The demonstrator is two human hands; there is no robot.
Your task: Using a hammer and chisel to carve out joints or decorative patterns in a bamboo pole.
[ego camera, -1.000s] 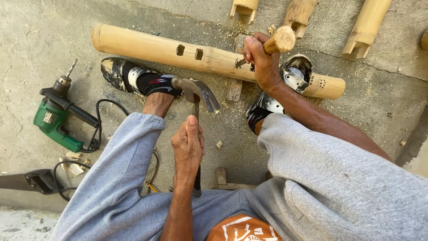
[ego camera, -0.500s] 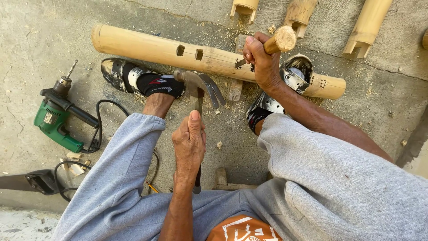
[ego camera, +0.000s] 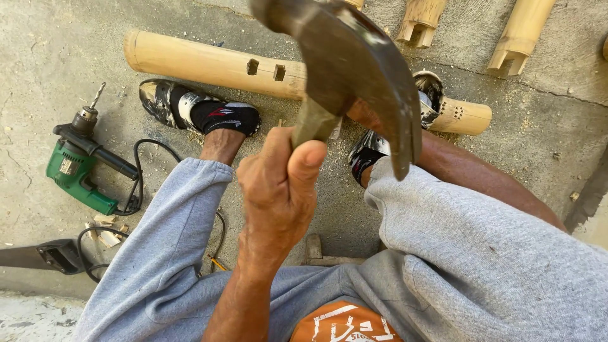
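My left hand (ego camera: 278, 190) grips the handle of a claw hammer (ego camera: 354, 69), raised close to the camera with its steel head filling the upper middle. Behind the head, only a bit of my right hand (ego camera: 362, 115) shows, over the bamboo pole (ego camera: 190, 63); the wooden-handled chisel it held a moment ago is hidden. The pole lies across the concrete floor and has two small rectangular holes (ego camera: 266, 68) cut in it. My left shoe (ego camera: 196, 111) presses against the pole and my right shoe (ego camera: 373, 149) rests by it.
A green corded drill (ego camera: 76, 177) lies at the left, with a hand saw (ego camera: 38, 256) below it. Notched bamboo pieces (ego camera: 519, 31) lie at the top right. A small wood scrap (ego camera: 313, 247) and a pencil (ego camera: 215, 263) sit between my legs. Sawdust covers the concrete.
My left hand has swung the hammer up toward the camera, so its head now covers my right hand and the chisel. The pole and my feet have not moved.
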